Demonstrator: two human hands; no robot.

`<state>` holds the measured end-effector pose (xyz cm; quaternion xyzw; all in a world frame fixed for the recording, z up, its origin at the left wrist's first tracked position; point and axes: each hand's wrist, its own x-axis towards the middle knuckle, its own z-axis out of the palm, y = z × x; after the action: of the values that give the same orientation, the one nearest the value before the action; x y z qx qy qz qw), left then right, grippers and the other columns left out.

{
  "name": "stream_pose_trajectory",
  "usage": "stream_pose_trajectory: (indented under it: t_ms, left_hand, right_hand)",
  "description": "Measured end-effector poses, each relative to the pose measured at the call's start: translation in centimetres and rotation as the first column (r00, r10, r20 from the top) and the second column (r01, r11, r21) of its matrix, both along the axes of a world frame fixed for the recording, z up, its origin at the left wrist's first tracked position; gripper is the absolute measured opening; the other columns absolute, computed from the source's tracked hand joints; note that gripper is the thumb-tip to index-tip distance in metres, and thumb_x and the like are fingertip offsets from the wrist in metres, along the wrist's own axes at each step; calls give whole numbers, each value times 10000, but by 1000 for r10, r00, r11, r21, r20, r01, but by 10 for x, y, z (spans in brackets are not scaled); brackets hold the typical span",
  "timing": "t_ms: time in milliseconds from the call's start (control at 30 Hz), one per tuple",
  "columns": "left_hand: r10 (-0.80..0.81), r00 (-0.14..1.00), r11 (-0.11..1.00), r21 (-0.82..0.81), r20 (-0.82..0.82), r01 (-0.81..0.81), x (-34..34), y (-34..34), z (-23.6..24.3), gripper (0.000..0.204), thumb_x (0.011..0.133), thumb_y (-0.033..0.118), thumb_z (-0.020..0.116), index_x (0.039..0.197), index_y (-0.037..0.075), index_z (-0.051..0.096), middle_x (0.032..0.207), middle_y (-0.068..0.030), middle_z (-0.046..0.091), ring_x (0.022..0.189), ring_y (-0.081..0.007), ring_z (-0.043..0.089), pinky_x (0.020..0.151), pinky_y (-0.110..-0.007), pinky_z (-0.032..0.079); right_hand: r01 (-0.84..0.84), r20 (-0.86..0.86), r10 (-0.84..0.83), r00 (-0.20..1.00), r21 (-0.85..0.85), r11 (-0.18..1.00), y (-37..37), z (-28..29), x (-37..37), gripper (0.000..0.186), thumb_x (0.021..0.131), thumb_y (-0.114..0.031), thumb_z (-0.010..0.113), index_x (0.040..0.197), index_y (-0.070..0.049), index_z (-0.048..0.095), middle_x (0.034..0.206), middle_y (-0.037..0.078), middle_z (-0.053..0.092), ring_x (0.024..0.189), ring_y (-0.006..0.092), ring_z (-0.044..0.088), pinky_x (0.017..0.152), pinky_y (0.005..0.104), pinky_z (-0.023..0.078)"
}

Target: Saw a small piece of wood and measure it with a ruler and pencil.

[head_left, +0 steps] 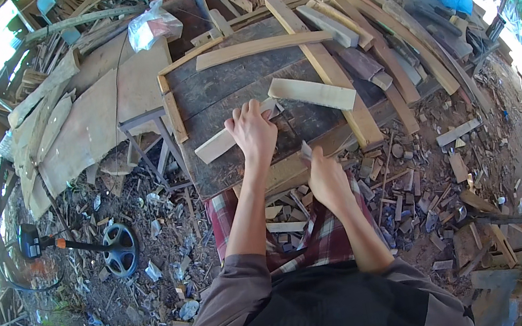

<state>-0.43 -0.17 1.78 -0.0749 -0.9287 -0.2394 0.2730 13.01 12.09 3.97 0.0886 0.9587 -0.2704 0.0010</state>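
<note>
My left hand [250, 129] is curled over a short pale wooden block [215, 147], pressing it down on the dark, worn workbench top [228, 170]. Part of that block is hidden under the fingers. At the bench's near edge my right hand [328, 178] is closed in a fist. A small greyish-white end [305, 150] sticks out of it, too little to tell its kind. Between the hands runs a thin dark line on the bench; whether it is a tool or a gap cannot be told. Just beyond lies a second, thicker pale block [311, 93].
A long board [324, 66] crosses the bench, with a curved wooden strip [262, 48] across it. More planks [384, 32] are stacked at the right. Wood scraps [411, 196] litter the ground. A black wheel on a shaft [121, 250] lies to the left.
</note>
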Motion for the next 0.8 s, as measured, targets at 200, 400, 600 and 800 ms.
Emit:
stream_pose_trajectory:
  t_ms: [200,400,600,800]
  left_hand:
    - [-30,999,999,-16,-39,29,4,-7,-2,217,789,101,667,999,82,611,954,-78,645,957,-290,566,847,-428,343]
    - [-34,993,999,12,-109,36,7,4,-3,221,807,97,654,1017,71,589,963,-80,639,971,-287,555,859,-425,336]
    - [-59,998,998,22,-29,60,2,-4,4,187,772,95,671,949,66,616,955,-85,650,957,-296,556,849,-429,347]
    - [-88,995,995,33,-56,90,6,-6,3,214,761,69,653,972,61,613,938,-95,640,970,-296,552,870,-439,344]
  right_hand:
    - [38,99,-35,994,-35,999,-6,-1,16,196,886,-40,482,1052,57,446,879,341,642,887,486,644,752,548,519]
    - [37,50,-37,998,-2,999,-5,14,-14,193,898,-44,462,1059,62,455,914,348,639,934,488,635,784,534,521]
    - [22,49,-21,999,-15,1000,-9,3,14,201,908,-65,457,1066,58,442,882,340,646,871,495,645,754,540,526]
    - [38,68,-36,997,-31,999,-7,-4,26,214,896,-46,465,1080,62,445,867,330,649,868,490,647,754,541,528]
